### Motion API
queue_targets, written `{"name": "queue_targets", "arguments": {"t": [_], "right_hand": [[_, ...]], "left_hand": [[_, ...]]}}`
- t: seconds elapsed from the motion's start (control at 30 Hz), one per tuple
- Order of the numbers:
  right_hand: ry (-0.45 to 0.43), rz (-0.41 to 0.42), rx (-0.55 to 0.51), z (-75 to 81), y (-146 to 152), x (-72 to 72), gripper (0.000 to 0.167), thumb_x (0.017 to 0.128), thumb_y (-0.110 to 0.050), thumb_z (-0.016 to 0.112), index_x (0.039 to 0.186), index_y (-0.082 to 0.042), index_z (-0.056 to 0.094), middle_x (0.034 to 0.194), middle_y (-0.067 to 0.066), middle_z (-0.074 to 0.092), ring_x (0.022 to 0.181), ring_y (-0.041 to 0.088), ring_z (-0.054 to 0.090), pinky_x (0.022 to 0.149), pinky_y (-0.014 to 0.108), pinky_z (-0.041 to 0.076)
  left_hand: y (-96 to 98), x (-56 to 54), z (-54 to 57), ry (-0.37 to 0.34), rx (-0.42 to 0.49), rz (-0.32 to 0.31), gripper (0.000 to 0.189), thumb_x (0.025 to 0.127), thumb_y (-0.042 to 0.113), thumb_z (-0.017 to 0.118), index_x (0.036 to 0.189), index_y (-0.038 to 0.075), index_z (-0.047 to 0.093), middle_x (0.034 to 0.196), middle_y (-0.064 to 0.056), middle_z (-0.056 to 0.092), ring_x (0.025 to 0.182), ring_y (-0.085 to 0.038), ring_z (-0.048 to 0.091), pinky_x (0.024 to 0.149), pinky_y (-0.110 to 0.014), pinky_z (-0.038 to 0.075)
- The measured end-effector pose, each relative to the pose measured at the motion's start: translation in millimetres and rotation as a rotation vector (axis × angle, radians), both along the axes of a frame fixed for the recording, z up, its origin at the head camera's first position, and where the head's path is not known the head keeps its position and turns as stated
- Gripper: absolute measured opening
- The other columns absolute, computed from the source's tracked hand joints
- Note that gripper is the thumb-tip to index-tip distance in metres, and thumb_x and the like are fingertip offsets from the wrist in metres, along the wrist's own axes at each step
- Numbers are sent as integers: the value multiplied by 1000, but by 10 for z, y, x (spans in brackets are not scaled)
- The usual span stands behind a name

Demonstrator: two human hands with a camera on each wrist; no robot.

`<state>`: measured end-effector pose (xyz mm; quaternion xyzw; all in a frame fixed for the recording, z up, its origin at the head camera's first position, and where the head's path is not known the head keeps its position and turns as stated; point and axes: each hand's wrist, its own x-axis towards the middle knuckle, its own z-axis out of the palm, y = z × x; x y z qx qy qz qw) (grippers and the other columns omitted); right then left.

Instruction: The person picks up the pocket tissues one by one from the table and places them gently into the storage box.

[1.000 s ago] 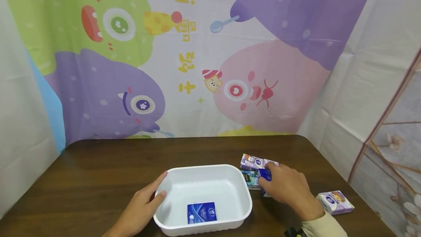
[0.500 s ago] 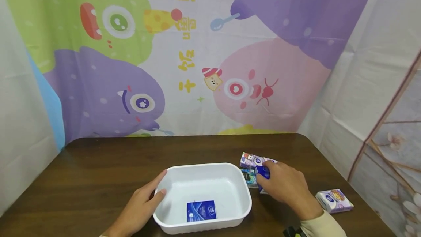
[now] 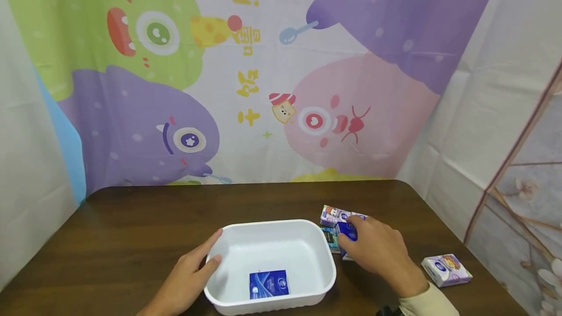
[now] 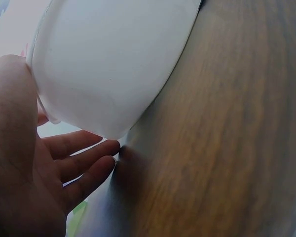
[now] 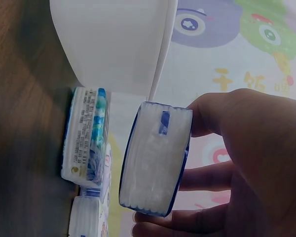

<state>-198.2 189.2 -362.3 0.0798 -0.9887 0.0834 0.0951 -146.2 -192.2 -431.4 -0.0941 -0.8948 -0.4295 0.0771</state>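
Note:
My right hand [image 3: 377, 245] pinches a blue pack of pocket tissues [image 3: 347, 231] between thumb and fingers, just right of the white plastic basin. Its translucent end [image 5: 155, 158] faces the camera in the right wrist view. My left hand [image 3: 186, 274] holds the basin [image 3: 327, 277] at its left end, thumb over the rim and other fingers spread along the outside [image 4: 91, 180]. Inside the basin, another blue tissue pack [image 3: 269, 284] lies flat near the front wall. A teal-patterned tissue pack [image 3: 330, 239] lies against the basin's right side, partly hidden behind the held pack.
Behind the teal pack lies a purple-and-white tissue pack [image 3: 335, 214], partly covered by my right hand. Another purple-and-white pack [image 3: 447, 270] sits farther right, beyond my wrist. A cartoon-printed cloth [image 3: 246, 150] hangs at the back edge of the dark wooden table [image 3: 131, 238].
My right hand has shifted a little left with the blue tissue pack, closer to the basin, covering more of the teal pack. My left hand and the basin stay in place.

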Motion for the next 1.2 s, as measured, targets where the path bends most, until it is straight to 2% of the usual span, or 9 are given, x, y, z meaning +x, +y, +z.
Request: {"name": "queue_targets", "arguments": {"t": [0.23, 0.43, 0.83, 1.07, 1.2], "right_hand": [[0, 9, -3, 7, -44, 2, 55, 87, -50, 65, 128, -13, 67, 110, 12, 71, 92, 34, 68, 72, 56, 55], [10, 22, 5, 37, -80, 23, 53, 87, -49, 65, 127, -13, 68, 109, 12, 72, 92, 34, 68, 71, 56, 55], [98, 72, -9, 28, -210, 54, 48, 87, -48, 68, 122, -15, 71, 108, 11, 71, 92, 33, 69, 68, 54, 56], [100, 57, -18, 49, -250, 69, 49, 87, -47, 68, 125, -17, 70, 109, 13, 70, 93, 34, 69, 70, 55, 56], [100, 57, -26, 66, -265, 79, 49, 87, -46, 68, 127, -17, 69, 114, 14, 70, 99, 35, 68, 73, 56, 56]], "left_hand": [[2, 7, 4, 9, -1, 0, 53, 103, 27, 57, 154, 19, 43, 149, -10, 49, 135, -30, 47, 109, -51, 38], [10, -9, 22, 6, 9, -1, 53, 103, 27, 57, 154, 20, 43, 150, -11, 48, 136, -31, 46, 109, -52, 37], [8, 16, -1, 17, 1, -1, 53, 103, 27, 57, 154, 17, 44, 149, -11, 50, 135, -32, 46, 108, -54, 37], [15, 23, -10, 37, -9, 3, 53, 102, 26, 58, 153, 17, 44, 147, -9, 52, 134, -29, 48, 107, -53, 39], [10, 14, -12, 37, -15, 5, 53, 103, 27, 58, 153, 19, 44, 148, -10, 52, 134, -31, 48, 107, -54, 39]]}}
